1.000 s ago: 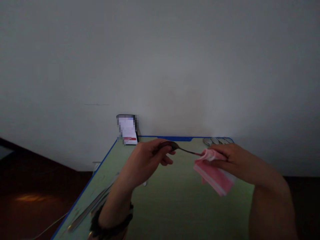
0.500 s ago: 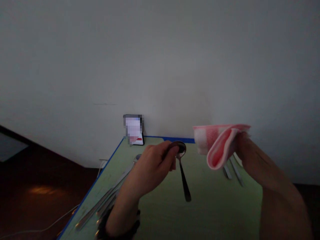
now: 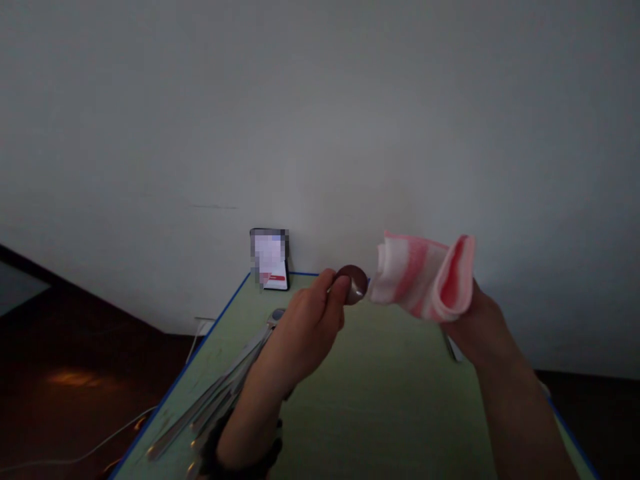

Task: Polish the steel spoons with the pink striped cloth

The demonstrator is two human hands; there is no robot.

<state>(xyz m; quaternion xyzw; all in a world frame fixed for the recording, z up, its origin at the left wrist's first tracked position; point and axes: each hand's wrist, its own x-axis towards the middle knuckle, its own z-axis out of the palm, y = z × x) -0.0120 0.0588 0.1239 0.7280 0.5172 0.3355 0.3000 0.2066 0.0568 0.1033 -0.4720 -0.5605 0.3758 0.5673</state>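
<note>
Spoon pinched in the left hand, folded cloth in the right

The spoon (image 3: 356, 275) is up in the left hand's (image 3: 313, 327) grip, thumb pressed against its bowl, above the far part of the table (image 3: 380, 387). Just right of that grip is the pink-and-white cloth (image 3: 415, 273), grasped by the right hand (image 3: 473, 330) from its right end, a fold looping open beside the wrist. The cloth's left edge comes right up beside the bowl — whether they touch, I cannot tell.

Below and between the two grips the green tabletop lies bare, with open room towards the wearer. Beyond the grips the room is short: the table's blue edge (image 3: 182, 373) runs close behind them, then the wall (image 3: 320, 133). Left of the left grip, long metal utensils (image 3: 215, 393) lie slanting along the table's left side, and past them stands a phone (image 3: 273, 260) near the far corner.

The spoon's handle cannot be made out. The right hand's fingers are mostly behind the cloth, and a metal piece (image 3: 455, 349) below that hand shows only in part. The left forearm, with its dark wristband (image 3: 245, 453), covers part of the utensils — both forearms run off the bottom. The phone's screen is blurred out.
</note>
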